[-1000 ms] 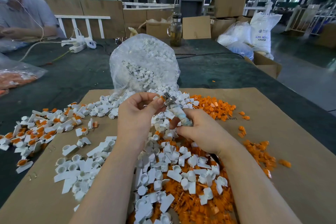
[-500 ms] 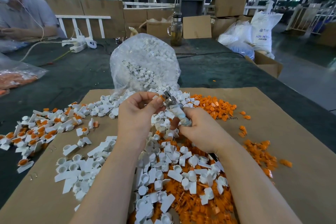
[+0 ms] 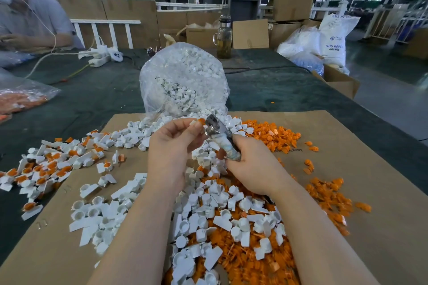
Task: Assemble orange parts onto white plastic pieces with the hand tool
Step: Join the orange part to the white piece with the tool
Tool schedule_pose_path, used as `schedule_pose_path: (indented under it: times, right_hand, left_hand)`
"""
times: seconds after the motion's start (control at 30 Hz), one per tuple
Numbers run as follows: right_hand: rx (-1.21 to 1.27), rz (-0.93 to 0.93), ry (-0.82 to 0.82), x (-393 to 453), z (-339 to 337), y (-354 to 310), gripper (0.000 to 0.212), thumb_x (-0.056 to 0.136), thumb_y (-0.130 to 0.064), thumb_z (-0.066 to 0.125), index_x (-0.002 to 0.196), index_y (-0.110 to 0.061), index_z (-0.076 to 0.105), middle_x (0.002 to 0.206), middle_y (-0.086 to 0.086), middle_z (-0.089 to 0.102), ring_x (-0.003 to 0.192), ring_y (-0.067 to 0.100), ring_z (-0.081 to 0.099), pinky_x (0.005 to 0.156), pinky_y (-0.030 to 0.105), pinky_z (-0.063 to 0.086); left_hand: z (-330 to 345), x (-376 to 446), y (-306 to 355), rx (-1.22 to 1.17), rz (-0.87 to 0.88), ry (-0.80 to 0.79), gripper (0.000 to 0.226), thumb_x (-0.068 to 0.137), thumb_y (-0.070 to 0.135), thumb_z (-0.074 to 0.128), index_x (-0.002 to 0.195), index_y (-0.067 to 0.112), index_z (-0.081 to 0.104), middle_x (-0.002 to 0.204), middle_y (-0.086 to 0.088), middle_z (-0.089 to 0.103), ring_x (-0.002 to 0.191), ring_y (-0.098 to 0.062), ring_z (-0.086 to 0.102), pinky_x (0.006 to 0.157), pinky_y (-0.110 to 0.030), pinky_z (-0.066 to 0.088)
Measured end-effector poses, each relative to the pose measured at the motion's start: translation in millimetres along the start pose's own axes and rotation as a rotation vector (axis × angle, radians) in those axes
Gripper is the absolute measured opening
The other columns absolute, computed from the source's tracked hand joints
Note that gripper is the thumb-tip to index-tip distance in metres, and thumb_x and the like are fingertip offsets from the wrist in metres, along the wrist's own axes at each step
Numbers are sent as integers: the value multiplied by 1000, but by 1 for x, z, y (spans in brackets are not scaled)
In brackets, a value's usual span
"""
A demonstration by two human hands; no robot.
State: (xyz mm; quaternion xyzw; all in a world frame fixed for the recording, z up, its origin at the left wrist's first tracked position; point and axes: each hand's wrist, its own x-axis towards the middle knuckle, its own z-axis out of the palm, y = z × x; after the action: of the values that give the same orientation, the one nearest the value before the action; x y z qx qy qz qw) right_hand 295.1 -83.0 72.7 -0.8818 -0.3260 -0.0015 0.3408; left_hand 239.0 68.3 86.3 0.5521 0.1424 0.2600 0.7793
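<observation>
your right hand is wrapped around the handle of the hand tool, whose long axis slants up and to your left, its metal head topmost. your left hand pinches a small piece with an orange part at the fingertips, touching or just beside that head; whether it is seated yet cannot be told. both hands hover above the heap of white pieces on the cardboard sheet covering the counter. the next press likely runs along the tool's slant, so keep the pinched piece in line with the head.
</observation>
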Motion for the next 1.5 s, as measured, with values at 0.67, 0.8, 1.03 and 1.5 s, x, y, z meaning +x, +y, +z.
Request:
schedule_pose_path:
  times: [0.67,0.8,1.03,1.5]
  right_hand:
    - [-196,62,-18,2,-4,10,27,87,-47,63,74,-25,56,67,-8,56,59,9,51,48,29,39]
    - [-284,56,-76,1,-1,9,34,87,-52,62,68,-26,51,66,-8,52,57,7,49,48,24,32]
    - [-453,148,-29,3,3,17,34,81,-57,64,82,-25,55,75,-8,55,69,14,54,53,30,44]
    - [-308,219,72,6,4,16,30,81,-56,63,82,-27,55,75,-10,56,69,12,56,53,28,44]
  left_hand:
    - [-38,19,18,-393,-240,464,23,89,11,72,111,15,68,92,3,77,74,-3,72,63,-17,56]
    - [-26,12,14,216,-245,231,9,89,17,72,97,20,71,89,4,75,75,-10,64,69,-27,52]
    - [-14,2,2,1088,-116,-158,15,82,30,78,84,27,63,81,8,66,79,-15,62,82,-38,55]
    - [-6,-2,-3,1252,71,-390,29,75,28,83,94,34,63,99,6,57,92,-15,58,89,-39,52]
